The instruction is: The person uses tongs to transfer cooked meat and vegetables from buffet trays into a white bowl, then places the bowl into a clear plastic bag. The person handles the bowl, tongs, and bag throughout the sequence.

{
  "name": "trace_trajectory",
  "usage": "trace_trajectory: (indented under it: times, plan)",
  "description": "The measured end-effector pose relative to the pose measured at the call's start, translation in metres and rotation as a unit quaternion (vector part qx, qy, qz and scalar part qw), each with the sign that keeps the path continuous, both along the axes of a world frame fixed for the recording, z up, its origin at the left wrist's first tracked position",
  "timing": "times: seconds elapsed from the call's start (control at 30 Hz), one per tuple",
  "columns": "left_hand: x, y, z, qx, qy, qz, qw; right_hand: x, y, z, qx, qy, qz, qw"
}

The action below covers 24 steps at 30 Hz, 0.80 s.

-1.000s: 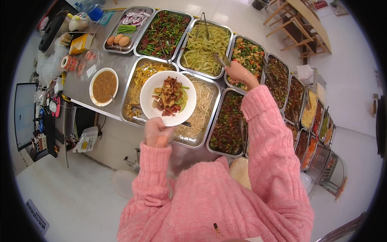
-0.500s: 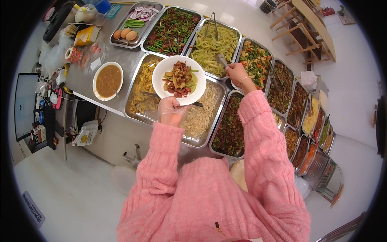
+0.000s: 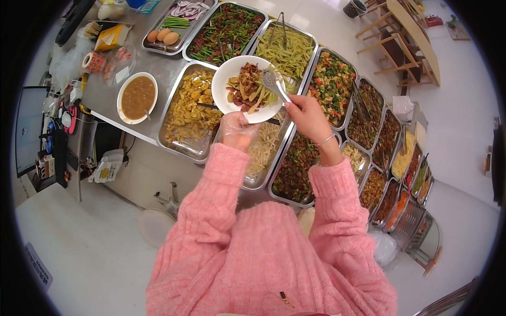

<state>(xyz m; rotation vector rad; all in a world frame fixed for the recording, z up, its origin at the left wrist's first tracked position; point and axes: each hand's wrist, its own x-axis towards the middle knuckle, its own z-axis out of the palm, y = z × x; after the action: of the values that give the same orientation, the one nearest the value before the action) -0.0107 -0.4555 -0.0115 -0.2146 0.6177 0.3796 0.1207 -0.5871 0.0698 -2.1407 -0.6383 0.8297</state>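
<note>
My left hand, in a thin clear glove, holds a white plate from below, over the steel trays. The plate carries reddish-brown pieces and pale green strips. My right hand grips the handle of a metal serving spoon, whose head rests over the plate's right side with pale green strips on it. Just beyond the plate lies the tray of pale green shredded vegetable, with tongs lying in it. Pink knitted sleeves cover both forearms.
A long steel counter bears many food trays: yellow pieces, green beans, mixed green and red dice, dark dishes curving right. A bowl of brown sauce, eggs, packets at left. Wooden chairs behind.
My right hand has brought the serving spoon from the green-strip tray over to the plate. The plate has moved up and right, and pale green strips now lie on it.
</note>
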Motion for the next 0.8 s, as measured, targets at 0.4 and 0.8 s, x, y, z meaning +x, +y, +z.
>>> trace_trajectory:
  times: [0.4, 0.8]
  plan:
    - [-0.002, -0.009, -0.001, -0.015, -0.002, 0.019, 1.000, -0.043, 0.013, 0.031, -0.134, -0.235, -0.014, 0.963]
    - [-0.035, -0.001, -0.005, 0.174, 0.133, -0.042, 0.975, 0.066, 0.021, -0.015, -0.299, -0.231, -0.021, 0.926]
